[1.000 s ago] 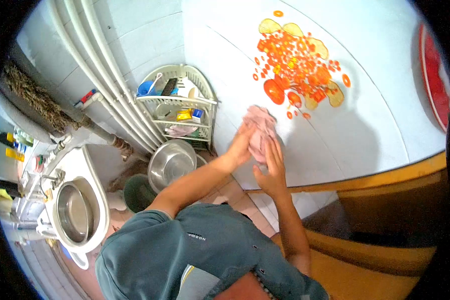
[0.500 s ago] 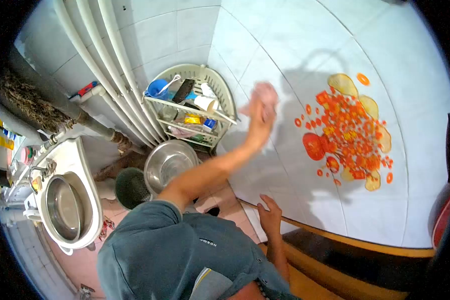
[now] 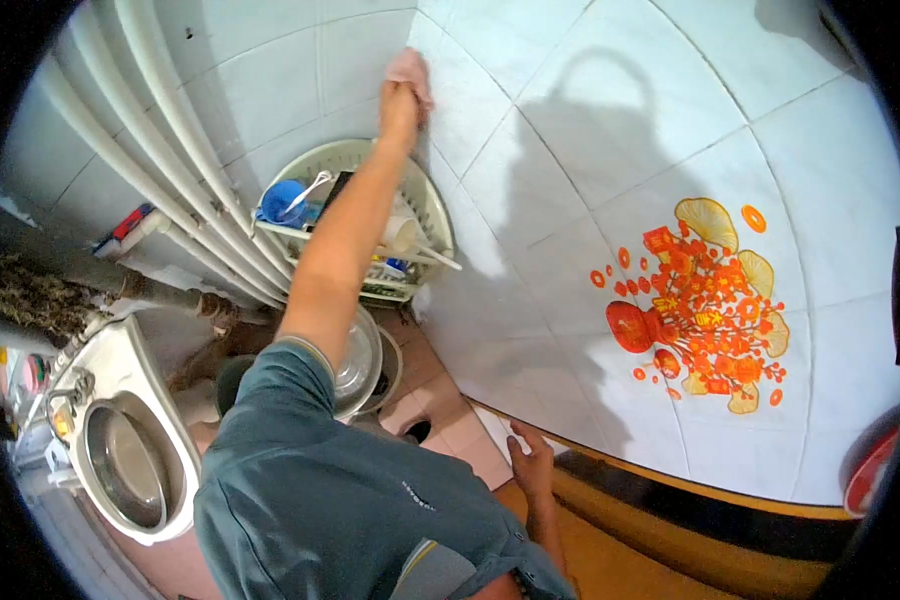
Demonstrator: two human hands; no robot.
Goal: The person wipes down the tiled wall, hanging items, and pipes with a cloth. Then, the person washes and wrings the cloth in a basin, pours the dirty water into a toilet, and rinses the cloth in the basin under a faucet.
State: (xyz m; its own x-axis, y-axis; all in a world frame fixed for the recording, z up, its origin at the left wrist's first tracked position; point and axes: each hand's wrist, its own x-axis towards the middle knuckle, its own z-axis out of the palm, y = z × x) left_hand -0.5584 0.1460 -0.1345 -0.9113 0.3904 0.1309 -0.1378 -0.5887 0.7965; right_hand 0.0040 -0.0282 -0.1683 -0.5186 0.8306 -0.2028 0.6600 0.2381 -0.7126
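Head: crumpled pink cloth [image 3: 408,72] in left hand [image 3: 399,113].

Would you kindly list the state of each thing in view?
Pink fabric cloth: bunched, at white tiled wall
Left hand: raised, closed on cloth
Right hand: lowered, empty
Blue plastic cup: holding white utensil
Round metal basin: resting in white ceramic sink
Red-and-orange decal: flat on wall

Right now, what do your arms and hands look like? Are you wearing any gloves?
No gloves: my left hand and right hand are both bare, with five-fingered human shapes. My left sleeve is short and grey-green, with a thin, paler band at its edge. I can't see my right sleeve clearly.
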